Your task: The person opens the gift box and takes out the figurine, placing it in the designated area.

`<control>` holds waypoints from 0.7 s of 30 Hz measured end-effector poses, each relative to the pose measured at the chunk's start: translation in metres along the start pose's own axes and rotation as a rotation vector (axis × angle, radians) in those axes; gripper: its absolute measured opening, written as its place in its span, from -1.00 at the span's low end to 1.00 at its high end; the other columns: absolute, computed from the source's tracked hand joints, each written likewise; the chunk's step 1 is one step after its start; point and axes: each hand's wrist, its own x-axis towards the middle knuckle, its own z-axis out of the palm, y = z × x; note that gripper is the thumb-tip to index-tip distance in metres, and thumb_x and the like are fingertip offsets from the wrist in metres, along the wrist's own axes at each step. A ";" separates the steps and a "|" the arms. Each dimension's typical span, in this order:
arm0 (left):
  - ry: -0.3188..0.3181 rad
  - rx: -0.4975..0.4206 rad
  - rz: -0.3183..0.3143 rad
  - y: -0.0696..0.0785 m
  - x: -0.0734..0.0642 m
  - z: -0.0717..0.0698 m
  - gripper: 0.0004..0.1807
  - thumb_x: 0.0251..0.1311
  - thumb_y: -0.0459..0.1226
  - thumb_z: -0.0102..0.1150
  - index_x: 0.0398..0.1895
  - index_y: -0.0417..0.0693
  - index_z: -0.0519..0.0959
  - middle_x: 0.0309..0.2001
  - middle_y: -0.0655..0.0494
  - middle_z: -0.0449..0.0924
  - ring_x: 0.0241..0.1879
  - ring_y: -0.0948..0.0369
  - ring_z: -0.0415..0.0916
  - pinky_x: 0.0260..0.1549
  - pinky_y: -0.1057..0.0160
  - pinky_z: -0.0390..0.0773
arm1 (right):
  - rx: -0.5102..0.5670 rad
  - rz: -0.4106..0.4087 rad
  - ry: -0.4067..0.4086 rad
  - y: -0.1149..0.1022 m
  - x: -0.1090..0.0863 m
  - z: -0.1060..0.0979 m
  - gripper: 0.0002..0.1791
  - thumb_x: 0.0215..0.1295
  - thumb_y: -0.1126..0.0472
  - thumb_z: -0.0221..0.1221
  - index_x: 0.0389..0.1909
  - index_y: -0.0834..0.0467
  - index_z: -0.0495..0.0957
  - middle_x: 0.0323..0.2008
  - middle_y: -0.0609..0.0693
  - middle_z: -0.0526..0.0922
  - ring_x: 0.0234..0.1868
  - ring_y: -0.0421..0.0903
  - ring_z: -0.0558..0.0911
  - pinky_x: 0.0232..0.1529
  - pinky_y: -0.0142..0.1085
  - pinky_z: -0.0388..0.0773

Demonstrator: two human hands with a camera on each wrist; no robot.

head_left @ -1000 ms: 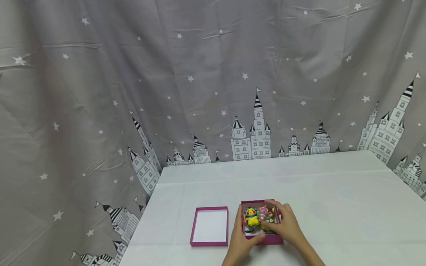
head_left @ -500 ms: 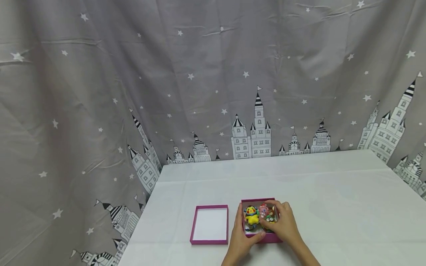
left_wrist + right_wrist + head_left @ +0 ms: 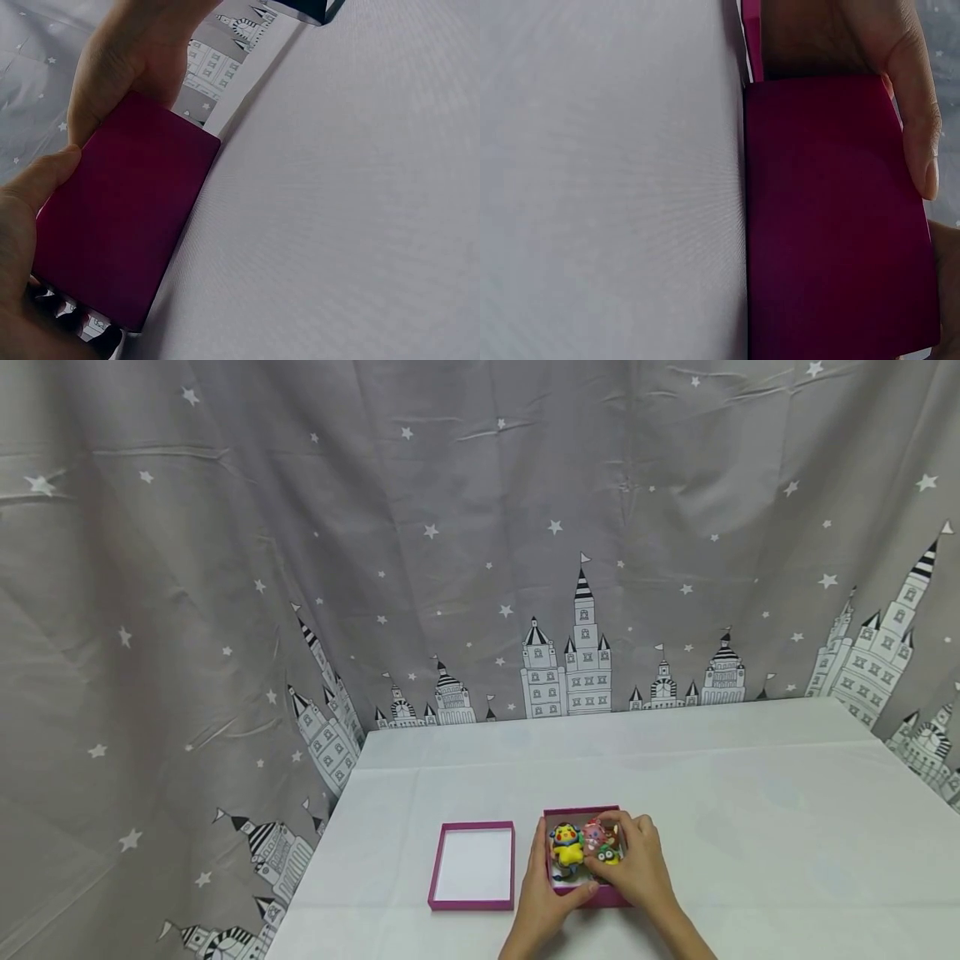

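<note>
A magenta box [image 3: 609, 897] sits on the white table with several small toy figurines inside. My left hand [image 3: 542, 893] grips its left side, thumb along the near rim; in the left wrist view, the thumb [image 3: 49, 176] lies on the upper edge of the box wall [image 3: 131, 217]. A yellow figurine [image 3: 567, 846] in a dark blue hood lies at the left in the box. My right hand [image 3: 641, 868] reaches over the right side, thumb and index finger about a pink figurine [image 3: 595, 835]. Beside that, a green-and-yellow figurine with big eyes [image 3: 608, 856] is partly covered by the hand.
Left of the box, a shallow magenta lid [image 3: 472, 907] lies with its white inside up. The white table [image 3: 750, 827] reaches back to a grey curtain [image 3: 450, 568] printed with castles and stars.
The big-eyed green-and-yellow figurine has shifted and turned slightly under my right hand, showing more of its face. My right hand has moved a little; the left keeps its hold on the box.
</note>
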 end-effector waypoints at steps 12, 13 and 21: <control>-0.009 0.017 -0.041 0.001 0.000 0.000 0.18 -0.13 -0.01 0.40 0.45 -0.06 -0.16 0.38 -0.21 -0.01 0.32 -0.12 0.03 0.23 -0.17 0.08 | -0.001 -0.045 0.080 0.000 -0.001 -0.001 -0.44 -0.31 0.06 0.51 -0.18 0.11 0.56 -0.48 -0.01 0.26 -0.45 -0.16 0.17 -0.51 -0.37 0.13; -0.010 0.018 -0.041 0.001 0.000 0.000 0.18 -0.13 -0.01 0.40 0.46 -0.06 -0.16 0.38 -0.21 -0.01 0.32 -0.12 0.04 0.22 -0.17 0.08 | 0.005 -0.047 0.083 -0.001 -0.001 -0.001 -0.44 -0.30 0.06 0.50 -0.19 0.11 0.56 -0.47 0.00 0.27 -0.45 -0.16 0.18 -0.51 -0.37 0.14; -0.004 0.012 -0.019 0.000 0.000 0.000 0.19 -0.15 0.00 0.41 0.45 -0.07 -0.16 0.39 -0.16 -0.02 0.31 -0.09 0.06 0.22 -0.19 0.07 | 0.064 -0.005 0.063 -0.001 0.010 -0.025 -0.43 -0.16 0.02 0.45 -0.08 0.15 0.57 -0.53 -0.01 0.27 -0.53 -0.20 0.17 -0.58 -0.40 0.13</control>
